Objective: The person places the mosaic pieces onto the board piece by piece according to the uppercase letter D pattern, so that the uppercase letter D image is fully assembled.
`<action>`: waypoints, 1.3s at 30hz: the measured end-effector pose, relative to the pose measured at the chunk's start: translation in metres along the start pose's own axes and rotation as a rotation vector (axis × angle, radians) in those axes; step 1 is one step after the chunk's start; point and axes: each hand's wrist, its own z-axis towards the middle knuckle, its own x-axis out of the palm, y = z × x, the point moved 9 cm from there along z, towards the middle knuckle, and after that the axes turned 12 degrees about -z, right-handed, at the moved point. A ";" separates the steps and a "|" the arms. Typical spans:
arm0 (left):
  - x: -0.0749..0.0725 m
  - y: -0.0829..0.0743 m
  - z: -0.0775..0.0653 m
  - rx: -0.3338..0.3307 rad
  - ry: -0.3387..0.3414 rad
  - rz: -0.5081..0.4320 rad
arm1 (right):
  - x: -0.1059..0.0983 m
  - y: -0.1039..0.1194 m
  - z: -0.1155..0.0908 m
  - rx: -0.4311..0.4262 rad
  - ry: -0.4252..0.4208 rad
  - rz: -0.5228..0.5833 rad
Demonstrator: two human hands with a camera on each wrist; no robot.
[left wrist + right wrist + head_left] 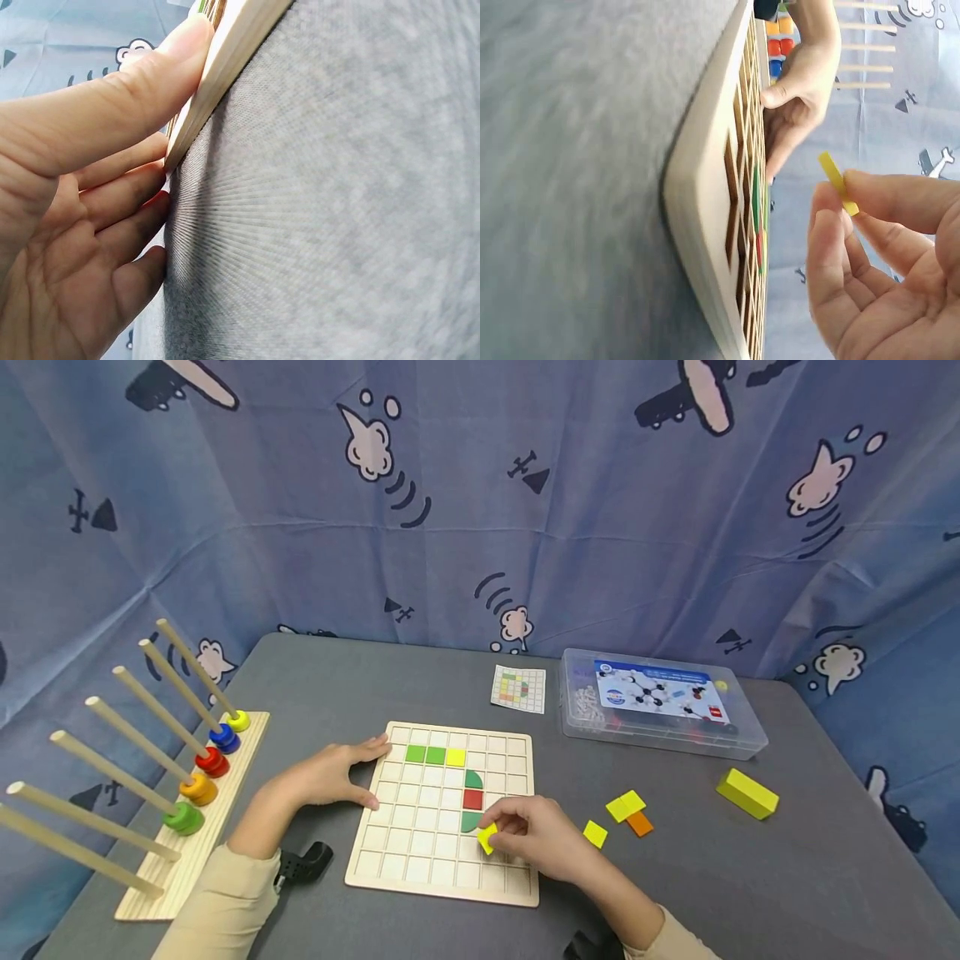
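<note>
My right hand [536, 835] pinches a small yellow square tile [486, 838] between thumb and fingers. In the right wrist view this tile [838, 184] is tilted and held above the wooden grid board [705, 195]. My left hand [326, 774] touches the left edge of the board [441, 893], thumb and fingers spread; in the left wrist view the thumb [142, 90] presses its side. On the grid sit two green squares [425, 754], a yellow square [455, 757], a red square [472, 799] and two dark green rounded pieces [473, 779].
Right of the board lie several yellow tiles [596, 834] and an orange tile [640, 823]. Beyond are a yellow block [747, 793], a clear plastic case [663, 703] and a pattern card [518, 689]. A wooden peg stand [161, 885] with colored rings occupies the left.
</note>
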 end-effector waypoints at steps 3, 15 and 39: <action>-0.001 -0.001 0.000 0.005 -0.002 0.003 | 0.009 0.007 0.007 -0.024 0.021 0.008; 0.001 -0.001 0.001 -0.006 -0.006 0.002 | 0.032 0.023 0.029 -0.069 0.019 -0.095; 0.000 0.000 0.000 -0.010 -0.005 -0.004 | 0.043 0.031 0.029 -0.127 -0.118 -0.357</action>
